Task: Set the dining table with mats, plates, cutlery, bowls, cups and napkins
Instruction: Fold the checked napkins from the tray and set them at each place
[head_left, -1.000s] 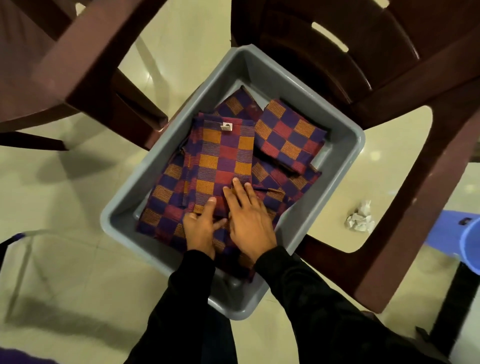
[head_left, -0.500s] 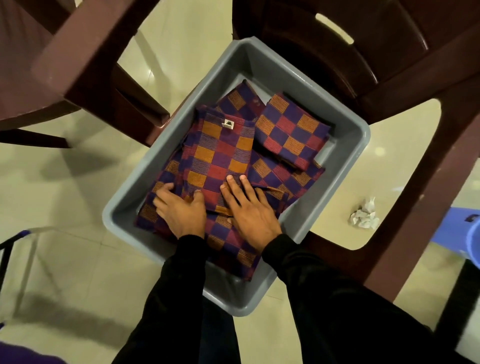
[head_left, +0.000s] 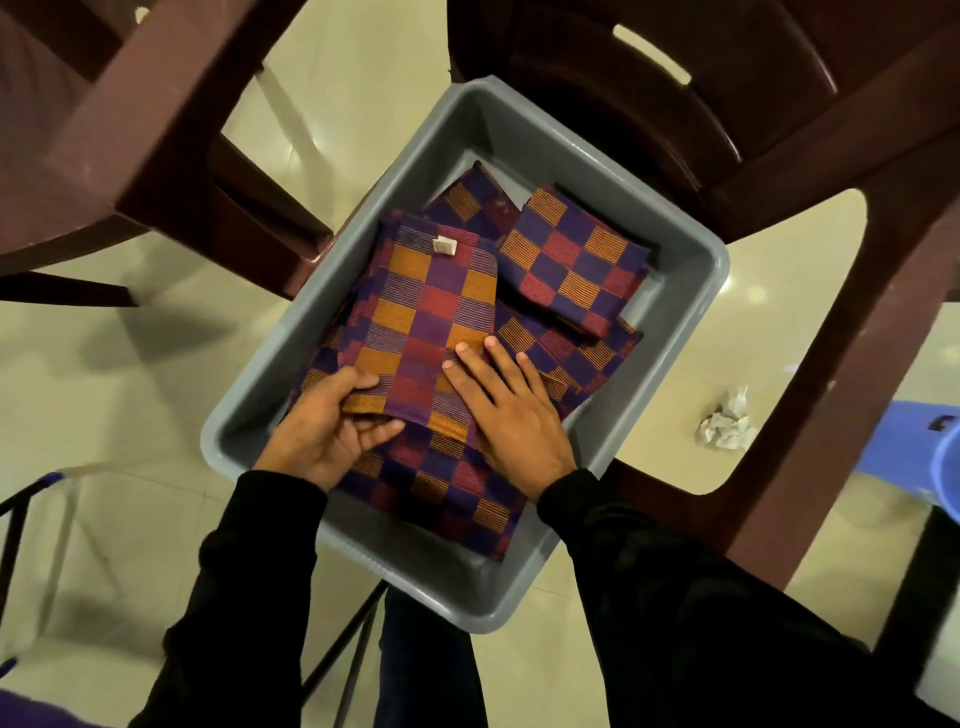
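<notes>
Since half a second ago, the left hand (head_left: 332, 428) has slid under the near left corner of the top folded mat (head_left: 421, 317) and now lifts that corner a little, thumb on top and fingers curled below it. At far left a brown chair (head_left: 130, 130) stands on the pale floor. All the checkered mats lie inside the grey tub (head_left: 691, 291), and a smaller folded cloth (head_left: 576, 265) lies at the tub's far right side. Beside the left hand, the right hand (head_left: 511, 415) rests flat on the top mat with fingers straight and spread, holding nothing. Further right, a crumpled paper (head_left: 727, 426) lies on the floor.
</notes>
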